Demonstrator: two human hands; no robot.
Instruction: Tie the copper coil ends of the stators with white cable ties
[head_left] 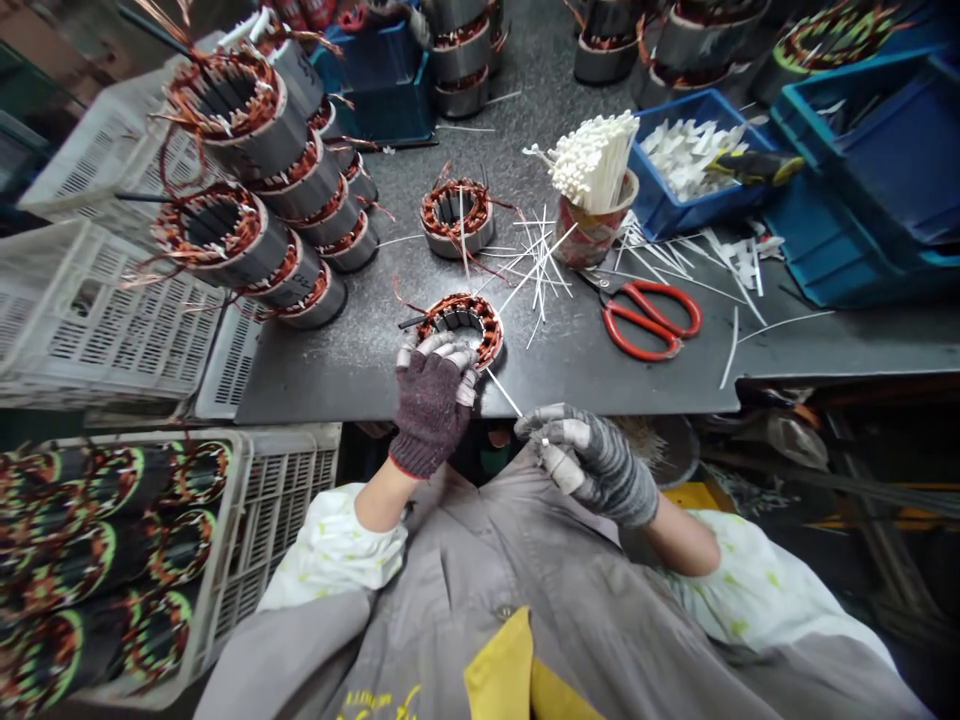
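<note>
A motor stator (466,322) with copper windings lies near the table's front edge. My left hand (435,395), in a dark maroon glove, rests on its near rim with fingers curled against it. My right hand (581,455), in a grey glove, is closed in a pinch on a white cable tie (504,392) that runs up to the stator. A second stator (456,215) sits farther back on the table.
Stacked stators (255,190) stand at the left. A cup of white cable ties (596,215), red scissors (645,318) and loose ties lie right of centre. Blue bins (862,160) fill the right; white crates (97,320) and a crate of finished stators (112,560) sit at left.
</note>
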